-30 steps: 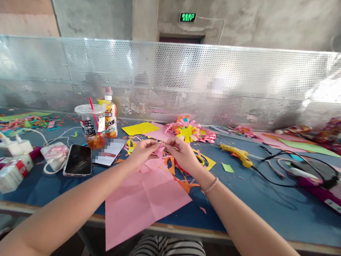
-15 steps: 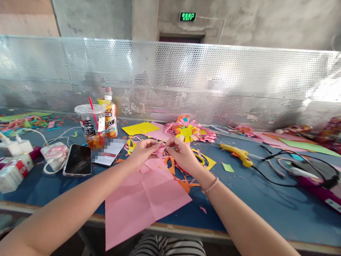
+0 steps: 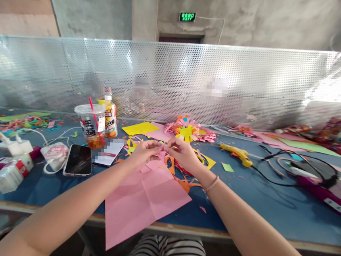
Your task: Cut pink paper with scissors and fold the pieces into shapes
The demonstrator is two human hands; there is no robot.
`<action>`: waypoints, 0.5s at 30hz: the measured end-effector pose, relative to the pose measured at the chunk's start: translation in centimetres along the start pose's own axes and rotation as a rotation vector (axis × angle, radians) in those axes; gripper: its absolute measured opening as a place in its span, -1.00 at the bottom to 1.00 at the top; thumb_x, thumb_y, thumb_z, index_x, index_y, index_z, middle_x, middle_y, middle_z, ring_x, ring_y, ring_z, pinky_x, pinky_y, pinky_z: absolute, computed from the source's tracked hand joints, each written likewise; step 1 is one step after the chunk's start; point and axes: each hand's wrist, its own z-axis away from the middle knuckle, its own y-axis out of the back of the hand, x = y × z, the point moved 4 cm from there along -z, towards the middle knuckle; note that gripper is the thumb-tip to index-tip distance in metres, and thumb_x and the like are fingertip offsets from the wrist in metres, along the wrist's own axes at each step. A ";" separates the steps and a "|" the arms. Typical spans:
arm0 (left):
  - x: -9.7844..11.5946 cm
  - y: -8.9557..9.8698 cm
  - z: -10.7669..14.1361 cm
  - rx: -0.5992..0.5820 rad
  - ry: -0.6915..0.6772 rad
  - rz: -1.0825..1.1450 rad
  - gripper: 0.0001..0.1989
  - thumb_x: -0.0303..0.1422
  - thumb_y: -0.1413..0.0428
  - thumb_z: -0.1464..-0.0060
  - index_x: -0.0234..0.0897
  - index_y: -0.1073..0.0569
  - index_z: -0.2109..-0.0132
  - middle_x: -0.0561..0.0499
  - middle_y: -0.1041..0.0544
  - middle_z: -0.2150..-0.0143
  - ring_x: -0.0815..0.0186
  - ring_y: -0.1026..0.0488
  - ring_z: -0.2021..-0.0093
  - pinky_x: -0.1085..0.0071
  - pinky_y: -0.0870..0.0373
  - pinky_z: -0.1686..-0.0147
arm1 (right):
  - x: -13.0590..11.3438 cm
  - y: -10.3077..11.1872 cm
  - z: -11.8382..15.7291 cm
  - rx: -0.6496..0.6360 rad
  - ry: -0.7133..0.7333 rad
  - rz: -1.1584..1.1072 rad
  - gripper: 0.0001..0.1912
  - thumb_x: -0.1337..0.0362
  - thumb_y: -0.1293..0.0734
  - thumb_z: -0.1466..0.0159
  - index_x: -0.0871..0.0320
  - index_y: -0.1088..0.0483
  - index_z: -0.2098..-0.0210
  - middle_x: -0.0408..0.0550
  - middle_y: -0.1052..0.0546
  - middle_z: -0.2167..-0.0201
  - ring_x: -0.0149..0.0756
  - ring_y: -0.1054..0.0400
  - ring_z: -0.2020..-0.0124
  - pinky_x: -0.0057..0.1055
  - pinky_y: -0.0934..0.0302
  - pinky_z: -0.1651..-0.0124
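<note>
My left hand [image 3: 145,153] and my right hand [image 3: 182,153] meet fingertip to fingertip over the table. Between them is a small piece of pink paper [image 3: 161,155], pinched by both; its exact shape is partly hidden by my fingers. Below the hands lies a large pink paper sheet [image 3: 149,202] with crease lines, one corner hanging past the table edge. Behind them sits a paper flower [image 3: 187,133] with a yellow centre and pink petals. Orange paper scraps [image 3: 185,184] lie beneath my right wrist.
A glue gun [image 3: 236,154] with a black cable lies to the right. At left are a phone [image 3: 79,160], a plastic cup [image 3: 88,125] with a red straw, a drink bottle [image 3: 110,119] and a white box [image 3: 11,176]. A perforated metal screen [image 3: 175,72] borders the table's back.
My fingers have shifted slightly around the small pink paper, and my right hand has moved a little. The large sheet and other items stay in place.
</note>
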 end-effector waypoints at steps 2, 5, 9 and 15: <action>0.0 0.0 0.0 -0.008 0.005 0.016 -0.74 -0.35 -0.23 0.26 -0.36 -0.43 0.33 0.04 -0.44 0.45 0.49 -0.37 0.48 0.54 -0.34 0.48 | -0.3 0.0 0.0 -0.001 0.024 0.011 -0.89 0.30 -0.26 -0.10 0.17 -0.23 0.50 -0.15 -0.30 0.52 -0.46 -0.18 0.48 -0.50 -0.11 0.45; 0.1 -0.1 0.1 -0.022 0.005 0.021 -0.73 -0.35 -0.24 0.27 -0.37 -0.44 0.33 0.03 -0.45 0.45 0.49 -0.36 0.50 0.54 -0.34 0.49 | -0.6 0.1 0.0 -0.010 0.050 0.028 -0.91 0.33 -0.27 -0.09 0.18 -0.26 0.52 -0.15 -0.32 0.53 -0.45 -0.20 0.48 -0.49 -0.11 0.43; 0.2 -0.2 0.1 -0.020 -0.007 0.026 -0.71 -0.35 -0.25 0.29 -0.37 -0.44 0.33 0.02 -0.46 0.45 0.48 -0.37 0.49 0.54 -0.33 0.49 | -0.4 0.1 -0.1 -0.008 0.048 0.019 -0.89 0.29 -0.28 -0.09 0.18 -0.27 0.52 -0.14 -0.32 0.54 -0.44 -0.21 0.49 -0.47 -0.12 0.43; 0.2 -0.2 0.1 -0.017 -0.007 0.023 -0.69 -0.34 -0.26 0.33 -0.38 -0.45 0.34 0.01 -0.46 0.46 0.48 -0.37 0.50 0.53 -0.32 0.50 | 0.0 0.0 0.0 -0.047 0.011 -0.033 -0.92 0.31 -0.28 -0.08 0.18 -0.27 0.48 -0.15 -0.32 0.52 -0.45 -0.21 0.48 -0.49 -0.12 0.44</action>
